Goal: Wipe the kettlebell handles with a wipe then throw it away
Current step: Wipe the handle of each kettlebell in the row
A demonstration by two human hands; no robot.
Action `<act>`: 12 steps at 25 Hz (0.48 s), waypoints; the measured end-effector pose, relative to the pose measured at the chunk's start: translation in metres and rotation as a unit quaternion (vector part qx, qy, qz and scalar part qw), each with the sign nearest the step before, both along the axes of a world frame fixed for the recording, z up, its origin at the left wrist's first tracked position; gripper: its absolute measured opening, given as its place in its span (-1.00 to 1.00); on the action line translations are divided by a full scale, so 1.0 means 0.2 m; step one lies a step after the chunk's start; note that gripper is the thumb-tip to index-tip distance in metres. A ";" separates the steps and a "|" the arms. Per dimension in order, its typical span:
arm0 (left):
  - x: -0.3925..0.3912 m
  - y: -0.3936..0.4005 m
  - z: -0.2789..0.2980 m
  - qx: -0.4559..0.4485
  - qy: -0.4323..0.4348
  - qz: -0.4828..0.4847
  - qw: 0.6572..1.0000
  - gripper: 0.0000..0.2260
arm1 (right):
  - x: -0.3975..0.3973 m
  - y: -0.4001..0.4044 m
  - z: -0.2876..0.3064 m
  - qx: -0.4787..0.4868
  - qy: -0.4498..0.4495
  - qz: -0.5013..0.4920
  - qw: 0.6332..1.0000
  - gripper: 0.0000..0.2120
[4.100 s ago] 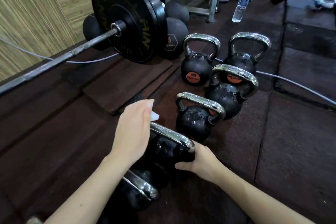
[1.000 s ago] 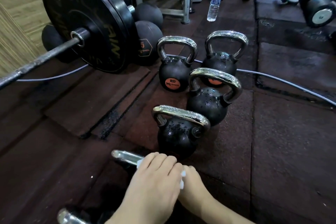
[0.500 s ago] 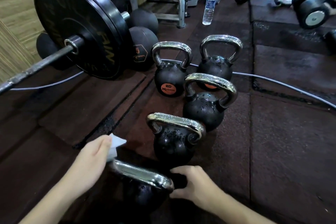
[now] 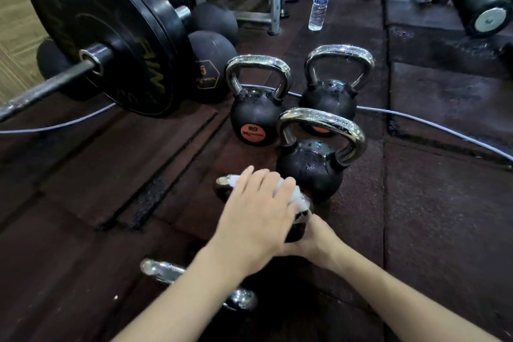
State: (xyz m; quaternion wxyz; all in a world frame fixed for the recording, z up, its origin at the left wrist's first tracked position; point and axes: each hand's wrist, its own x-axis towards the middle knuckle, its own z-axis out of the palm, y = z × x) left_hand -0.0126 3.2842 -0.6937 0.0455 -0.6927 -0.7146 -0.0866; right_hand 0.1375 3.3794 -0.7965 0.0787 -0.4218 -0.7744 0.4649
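Note:
Several black kettlebells with chrome handles stand in a row on the rubber floor. My left hand lies over the handle of the second-nearest kettlebell, pressing a white wipe around it. My right hand grips that kettlebell's right side just below the handle. Most of its body is hidden by my hands. The nearest kettlebell's handle shows under my left forearm. Beyond my hands stand a third kettlebell, one marked 20 and another.
A loaded barbell with a big black plate lies to the left, with medicine balls behind it. A grey cable crosses the floor. A water bottle and a metal rack stand farther back, and wheeled equipment sits at the far right.
Both hands left the nearest kettlebell and moved forward to the one ahead. My left hand with the wipe now covers its handle, and my right hand holds its side.

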 end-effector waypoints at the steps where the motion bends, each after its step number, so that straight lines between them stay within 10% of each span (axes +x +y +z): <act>1: 0.06 0.04 0.00 -0.005 0.014 0.007 1.000 -0.60 | 0.00 0.00 -0.02 0.003 -0.002 0.000 1.000 -0.28; 5: 0.17 0.16 0.04 -0.025 0.080 -0.072 0.994 -0.60 | 0.00 0.01 0.01 -0.014 0.000 0.013 1.000 -0.67; 8: -0.03 0.16 0.13 -0.086 0.127 -0.095 0.984 -0.73 | -0.01 -0.01 0.06 -0.007 0.005 -0.002 1.000 -0.39; 12: -0.35 0.08 0.12 -0.121 -0.136 0.061 0.981 -0.70 | -0.01 -0.01 0.07 -0.019 0.003 0.002 1.000 -0.37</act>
